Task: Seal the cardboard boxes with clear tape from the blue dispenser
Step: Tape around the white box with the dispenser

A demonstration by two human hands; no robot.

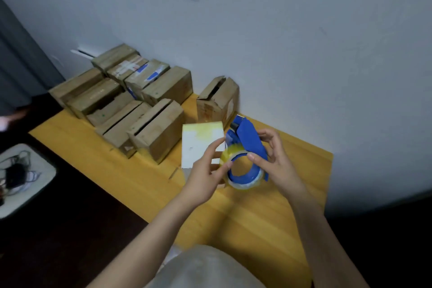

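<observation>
Two hands meet over the table (268, 217): your right hand (278, 163) grips the dispenser (250, 145), thumb pressed on its blue body, fingers curled behind it. Your left hand (205, 177) pinches the tape (228, 154) roll, thumb on its rim, forefinger stretched up along its edge. The dispenser hangs above the table, just beside a white box (201, 145). One brown box (217, 100) stands, flaps ajar, by the wall (257, 30); the other boxes (131, 100) sit packed together further left

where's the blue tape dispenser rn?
Head view, center-right: the tape dispenser is held above the table, right hand gripping it, left hand pinching its roll, right of the white box.
</observation>
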